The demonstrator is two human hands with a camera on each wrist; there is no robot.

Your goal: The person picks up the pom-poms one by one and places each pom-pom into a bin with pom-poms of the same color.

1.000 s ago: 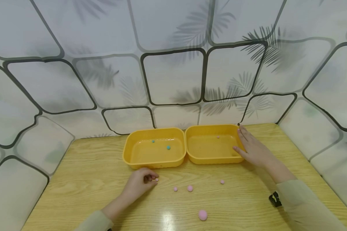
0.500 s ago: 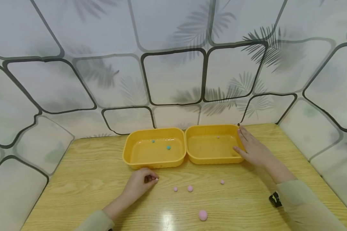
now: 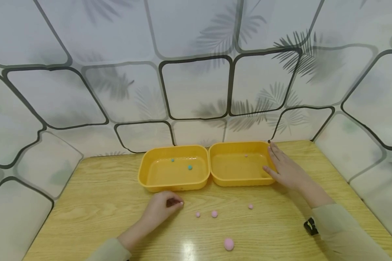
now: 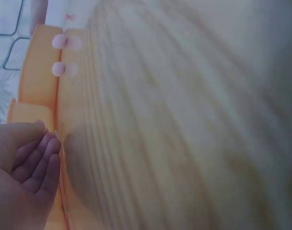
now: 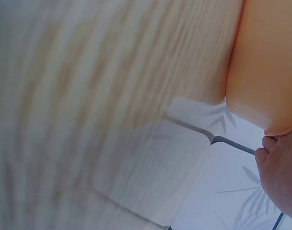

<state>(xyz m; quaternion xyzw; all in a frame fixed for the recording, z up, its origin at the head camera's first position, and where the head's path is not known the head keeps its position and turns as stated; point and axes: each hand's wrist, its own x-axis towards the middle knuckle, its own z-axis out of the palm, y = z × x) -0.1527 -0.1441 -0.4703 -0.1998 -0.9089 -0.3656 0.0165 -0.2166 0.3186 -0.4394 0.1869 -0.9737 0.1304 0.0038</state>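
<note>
My left hand [image 3: 160,209] pinches a small pink ball [image 3: 182,203] between thumb and fingertips, just in front of the left yellow tray [image 3: 173,187]. In the left wrist view the fingertips cover most of that ball. My right hand [image 3: 288,169] rests on the right end of the right yellow tray [image 3: 241,182], its fingers straight along the rim. To the right of my left hand lie a small pink ball [image 3: 197,215] and a bigger pink ball [image 3: 214,214]. Farther right is another small pink ball [image 3: 250,206].
The largest pink ball [image 3: 229,244] lies near the front of the wooden table [image 3: 101,192]. Two teal balls, one a larger teal ball [image 3: 190,167], sit in the left tray. A tiny pink ball [image 3: 246,155] is in the right tray. A patterned wall stands behind.
My left hand has picked the small pink ball off the table and moved slightly right with it. My right hand stays on the tray.
</note>
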